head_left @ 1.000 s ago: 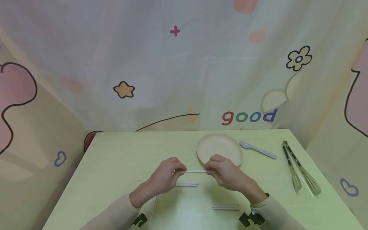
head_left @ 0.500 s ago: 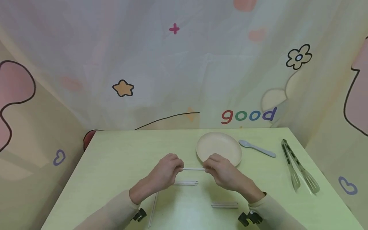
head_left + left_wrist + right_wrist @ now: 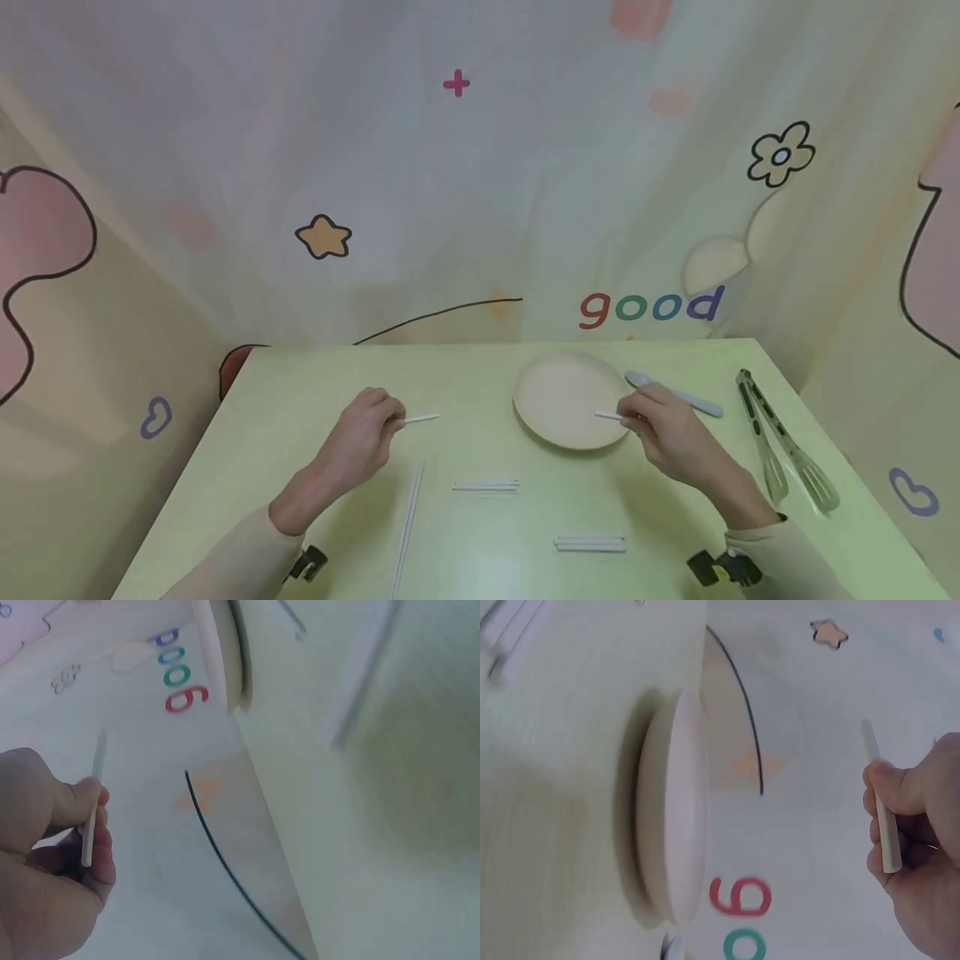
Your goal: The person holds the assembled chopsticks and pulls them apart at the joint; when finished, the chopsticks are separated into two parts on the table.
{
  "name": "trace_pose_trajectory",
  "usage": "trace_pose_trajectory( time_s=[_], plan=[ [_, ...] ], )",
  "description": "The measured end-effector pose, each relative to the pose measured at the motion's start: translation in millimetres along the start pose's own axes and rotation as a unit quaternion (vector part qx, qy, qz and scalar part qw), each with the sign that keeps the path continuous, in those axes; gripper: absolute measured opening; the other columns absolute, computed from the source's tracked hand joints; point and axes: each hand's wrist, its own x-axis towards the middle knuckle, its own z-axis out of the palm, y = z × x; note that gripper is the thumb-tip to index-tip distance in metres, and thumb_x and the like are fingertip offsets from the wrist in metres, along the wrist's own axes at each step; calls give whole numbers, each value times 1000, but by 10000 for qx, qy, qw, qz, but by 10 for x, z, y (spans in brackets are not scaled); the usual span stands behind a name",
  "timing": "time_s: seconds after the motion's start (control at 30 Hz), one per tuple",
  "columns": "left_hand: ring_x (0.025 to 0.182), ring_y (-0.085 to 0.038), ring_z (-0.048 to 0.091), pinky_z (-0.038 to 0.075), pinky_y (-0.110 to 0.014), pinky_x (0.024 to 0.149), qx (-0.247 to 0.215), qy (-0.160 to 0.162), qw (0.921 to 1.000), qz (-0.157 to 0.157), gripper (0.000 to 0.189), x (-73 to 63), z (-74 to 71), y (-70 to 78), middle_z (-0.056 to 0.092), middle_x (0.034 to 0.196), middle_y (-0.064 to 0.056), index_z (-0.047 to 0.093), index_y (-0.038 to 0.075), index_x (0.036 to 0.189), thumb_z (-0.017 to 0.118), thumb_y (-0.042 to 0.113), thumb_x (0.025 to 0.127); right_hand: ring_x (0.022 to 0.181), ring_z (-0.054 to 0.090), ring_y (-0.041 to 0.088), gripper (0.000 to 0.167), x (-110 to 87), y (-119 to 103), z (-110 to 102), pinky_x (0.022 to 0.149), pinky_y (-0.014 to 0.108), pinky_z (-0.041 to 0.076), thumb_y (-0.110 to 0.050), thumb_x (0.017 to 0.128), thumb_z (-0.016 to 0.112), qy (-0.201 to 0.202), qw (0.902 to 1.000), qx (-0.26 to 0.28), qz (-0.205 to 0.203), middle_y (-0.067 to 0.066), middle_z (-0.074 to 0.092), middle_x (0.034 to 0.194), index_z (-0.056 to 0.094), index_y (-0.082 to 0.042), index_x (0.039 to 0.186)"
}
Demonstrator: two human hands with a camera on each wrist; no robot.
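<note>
My left hand [image 3: 363, 433] is raised above the left middle of the table and pinches a short white stick piece [image 3: 422, 417] between thumb and fingers. In the left wrist view this piece [image 3: 88, 844] pokes out on both sides of the grip. Over the plate's right edge, my right hand [image 3: 667, 429] pinches another short white stick piece [image 3: 607, 415], its blunt end [image 3: 890, 859] facing the right wrist camera. Long thin white sticks [image 3: 408, 529] lie between the arms. Two small groups of short white sticks lie on the table, the middle group [image 3: 486, 485] and the nearer right group [image 3: 590, 544].
A round beige plate [image 3: 555, 400] sits at the back, right of centre. Behind my right hand lies a grey-blue spoon [image 3: 701, 404], partly covered. Metal tongs [image 3: 817, 482] with slotted ends rest near the right edge of the table [image 3: 300, 392]. A printed curtain surrounds the back and sides.
Earlier both hands held the two ends of one white stick. Now the hands are wide apart, left and right, each with its own short piece.
</note>
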Motion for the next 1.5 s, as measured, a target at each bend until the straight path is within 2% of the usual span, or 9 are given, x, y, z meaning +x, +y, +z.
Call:
trace_pose_trajectory(
  time_s=[0.07,0.17,0.37,0.57,0.73,0.87,1.07,1.23,1.5],
  plan=[
    [74,-15,51,45,-25,64,-282,-117,9993,229,6,33,-12,12,58,80,-2,66,3,85,68,-2,86,77,49,10,26,38,-31,-17,67,14,41,11,74,74,-176,9997,33,-139,-2,58,85,65,-8,88],
    [77,-14,53,47,-24,66,-621,-216,9972,364,4,87,25,67,61,82,-1,67,4,87,67,0,88,80,51,9,23,86,-105,43,72,12,42,7,76,74,-381,9985,175,-346,-4,60,88,67,-9,91],
    [75,-12,52,47,-23,64,-783,-200,9965,211,11,71,58,158,60,79,1,69,5,82,74,-5,80,79,53,7,28,27,-190,111,71,10,43,10,70,78,-323,9981,373,-362,-6,61,86,69,-11,87],
    [76,-10,52,47,-21,66,-810,-549,9951,159,8,43,96,189,61,80,2,70,7,84,73,-1,82,80,53,6,24,-21,-213,125,71,13,46,8,75,76,-667,9965,438,-260,-5,62,87,69,-12,88],
    [76,-10,53,47,-21,66,-819,-563,9949,145,8,83,146,205,61,79,3,71,8,84,72,0,83,80,53,5,13,-57,-212,138,67,19,49,-1,82,74,-863,9952,432,-145,-7,63,86,70,-12,86],
    [77,-10,54,48,-21,67,-912,-680,9935,62,7,108,191,222,62,80,2,71,7,85,71,0,84,80,54,5,4,-90,-213,145,66,19,49,-7,85,73,-947,9940,553,-55,-7,64,84,71,-11,84],
    [79,-11,55,49,-22,70,-1025,-916,9905,-78,5,125,248,242,63,83,1,72,6,88,69,2,86,78,52,1,19,-145,-238,172,64,14,46,-2,76,79,-1057,9923,628,125,-14,61,82,72,-18,83],
    [80,-11,55,49,-22,69,-1096,-957,9893,-80,6,143,312,249,63,83,1,73,5,90,69,1,86,76,51,1,20,-179,-275,177,62,15,46,-3,76,79,-1251,9890,740,266,-15,61,81,73,-20,83],
    [80,-14,56,49,-24,70,-1196,-1123,9864,-123,5,135,405,271,62,83,-1,72,3,90,69,1,87,75,52,3,21,-262,-302,225,61,15,45,-1,74,80,-1261,9873,935,241,-13,62,80,73,-19,82]
  ],
)
